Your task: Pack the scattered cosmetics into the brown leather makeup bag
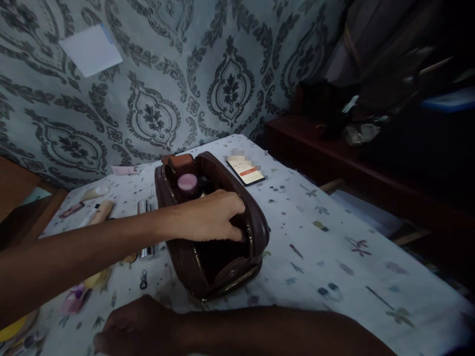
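Observation:
A dark brown zip bag (261,232) lies open on a white patterned cloth (308,257). From the left, my left hand (208,217) reaches into it, the fingertips hidden against the inner right side. Inside, behind this hand, are a round pink-topped item (187,183) and a small black item (205,184). My right hand (131,324) rests low in the view, in front of the bag, its fingers curled in shadow; whatever they may hold is hidden.
A lit phone (248,170) lies behind the bag's right side. Left of the bag are a pink tube (125,170), a beige tube (104,211), silver tubes (146,249) and a pink bottle (74,298). A dark red ledge (297,141) stands at the right.

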### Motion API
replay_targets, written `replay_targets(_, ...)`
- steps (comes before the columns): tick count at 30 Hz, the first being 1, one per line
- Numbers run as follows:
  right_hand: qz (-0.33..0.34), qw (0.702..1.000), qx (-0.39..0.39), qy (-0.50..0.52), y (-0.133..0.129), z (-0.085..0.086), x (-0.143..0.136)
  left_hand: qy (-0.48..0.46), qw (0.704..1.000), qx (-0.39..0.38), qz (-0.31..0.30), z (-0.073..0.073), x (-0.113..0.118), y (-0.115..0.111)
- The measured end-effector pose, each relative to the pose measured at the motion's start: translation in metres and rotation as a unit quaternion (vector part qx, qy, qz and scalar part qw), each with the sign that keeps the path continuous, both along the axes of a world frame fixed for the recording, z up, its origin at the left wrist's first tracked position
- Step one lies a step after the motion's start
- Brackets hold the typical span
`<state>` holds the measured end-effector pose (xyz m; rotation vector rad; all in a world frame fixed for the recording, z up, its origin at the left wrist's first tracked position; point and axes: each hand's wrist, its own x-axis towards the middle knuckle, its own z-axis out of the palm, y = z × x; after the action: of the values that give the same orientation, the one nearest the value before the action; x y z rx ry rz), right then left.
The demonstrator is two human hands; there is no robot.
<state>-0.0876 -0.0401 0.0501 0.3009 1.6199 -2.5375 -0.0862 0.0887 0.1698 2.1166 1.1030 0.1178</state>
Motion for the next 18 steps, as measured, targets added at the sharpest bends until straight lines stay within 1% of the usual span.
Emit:
replay_targets(6, -0.02, 0.999, 0.023, 0.04, -0.009, -0.018, -0.009, -0.008, 1.0, 0.001, 0.017, -0.001, 0.001, 0.0)
replay_targets(11, -0.021, 0.999, 0.019, 0.041, -0.01, -0.02, -0.01, -0.008, 1.0, 0.014, 0.014, -0.003, 0.002, -0.001)
replay_targets(18, -0.023, 0.997, 0.024, 0.063, -0.011, -0.023, -0.01, -0.028, 1.0, -0.003, 0.007, 0.003, 0.001, -0.003)
